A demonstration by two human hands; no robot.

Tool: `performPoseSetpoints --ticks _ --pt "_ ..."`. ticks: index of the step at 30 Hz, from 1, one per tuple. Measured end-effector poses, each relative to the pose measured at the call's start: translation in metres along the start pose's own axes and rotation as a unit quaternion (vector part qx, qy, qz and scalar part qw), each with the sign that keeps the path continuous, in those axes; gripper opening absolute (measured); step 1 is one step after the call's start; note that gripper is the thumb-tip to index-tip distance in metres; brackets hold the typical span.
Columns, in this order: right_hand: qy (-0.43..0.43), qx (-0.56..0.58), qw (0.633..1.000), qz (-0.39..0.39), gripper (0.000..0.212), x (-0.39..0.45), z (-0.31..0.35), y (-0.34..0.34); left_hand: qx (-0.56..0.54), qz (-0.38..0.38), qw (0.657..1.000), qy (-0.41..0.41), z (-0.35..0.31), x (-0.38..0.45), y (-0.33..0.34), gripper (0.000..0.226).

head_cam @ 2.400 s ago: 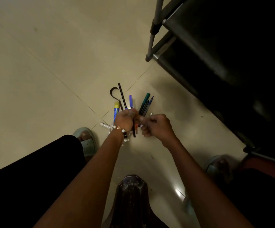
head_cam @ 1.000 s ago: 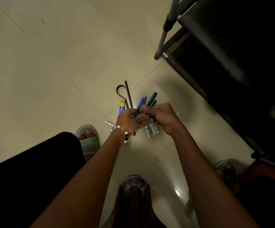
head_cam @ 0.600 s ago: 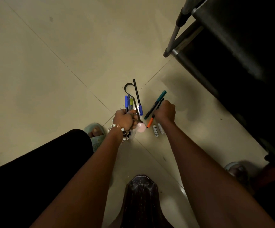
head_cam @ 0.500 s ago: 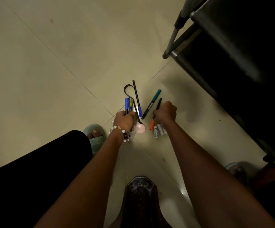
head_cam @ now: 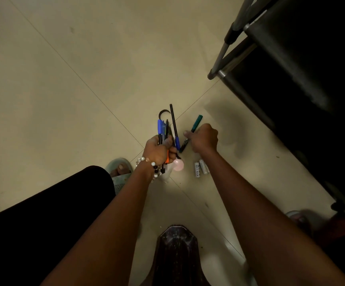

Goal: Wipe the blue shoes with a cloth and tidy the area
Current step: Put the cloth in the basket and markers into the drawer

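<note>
Over floor tiles (head_cam: 64, 100): left hand (head_cam: 157, 149) grips pen bundle (head_cam: 164, 131), right hand (head_cam: 204, 139) pinches teal marker (head_cam: 196, 122); overfull fist may drop pens.

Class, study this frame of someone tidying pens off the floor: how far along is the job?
Done: the left hand already grips a bundle of pens. In hand: the right hand pinches a teal marker, seemingly lifting it off the floor. Left: three batteries lie on the tile beside the right wrist. No blue shoes or cloth show here, so wiping cannot be judged.
</note>
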State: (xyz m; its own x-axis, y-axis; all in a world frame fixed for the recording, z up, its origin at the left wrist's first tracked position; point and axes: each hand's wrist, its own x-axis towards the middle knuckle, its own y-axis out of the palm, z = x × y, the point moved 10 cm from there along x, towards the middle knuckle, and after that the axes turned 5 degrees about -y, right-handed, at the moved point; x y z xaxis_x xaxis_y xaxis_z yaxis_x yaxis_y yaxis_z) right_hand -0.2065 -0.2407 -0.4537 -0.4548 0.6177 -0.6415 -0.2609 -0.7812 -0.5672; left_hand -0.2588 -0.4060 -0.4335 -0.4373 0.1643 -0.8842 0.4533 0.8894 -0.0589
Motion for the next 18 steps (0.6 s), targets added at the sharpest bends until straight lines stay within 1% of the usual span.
performPoseSetpoints --ticks 2,3,5,7,9,10,12,14,15,17,18 --pt "-0.021 -0.077 0.997 0.007 0.039 0.007 0.007 0.015 -0.091 0.019 0.995 -0.036 0.005 -0.001 -0.003 0.015" --pt "-0.026 -0.111 0.993 0.003 0.036 0.010 0.007 0.019 -0.094 0.010 0.994 -0.047 0.006 -0.002 -0.007 0.018" --pt "-0.012 -0.129 0.991 -0.016 0.030 0.012 0.002 0.018 -0.031 -0.037 0.997 -0.054 0.007 -0.002 -0.017 0.015" --pt "0.000 -0.084 0.996 -0.018 0.023 0.007 -0.003 0.014 0.002 -0.071 0.996 -0.055 0.007 -0.002 -0.024 0.011" --pt "-0.028 0.008 1.000 0.009 0.016 -0.007 0.004 0.012 0.002 -0.094 0.995 -0.038 0.004 -0.001 -0.026 0.010" --pt "-0.043 0.056 0.997 0.036 0.015 -0.021 0.011 0.011 0.014 -0.098 0.995 -0.024 0.001 -0.002 -0.025 0.015" --pt "-0.082 0.109 0.986 0.096 0.013 -0.049 0.027 0.008 0.034 -0.069 0.997 0.004 -0.006 -0.006 -0.014 0.028" --pt "-0.131 0.111 0.975 0.141 0.010 -0.068 0.039 0.004 0.013 -0.027 1.000 0.008 -0.011 -0.011 -0.002 0.033" --pt "-0.144 0.112 0.969 0.164 0.011 -0.072 0.042 0.004 0.006 -0.020 1.000 0.004 -0.013 -0.012 -0.001 0.033" --pt "-0.152 0.102 0.964 0.194 0.015 -0.065 0.043 0.006 0.007 -0.041 0.999 0.003 -0.015 -0.011 -0.009 0.030" --pt "-0.159 0.078 0.968 0.179 0.015 -0.055 0.044 0.005 0.003 -0.057 0.998 0.006 -0.016 -0.009 -0.016 0.029"
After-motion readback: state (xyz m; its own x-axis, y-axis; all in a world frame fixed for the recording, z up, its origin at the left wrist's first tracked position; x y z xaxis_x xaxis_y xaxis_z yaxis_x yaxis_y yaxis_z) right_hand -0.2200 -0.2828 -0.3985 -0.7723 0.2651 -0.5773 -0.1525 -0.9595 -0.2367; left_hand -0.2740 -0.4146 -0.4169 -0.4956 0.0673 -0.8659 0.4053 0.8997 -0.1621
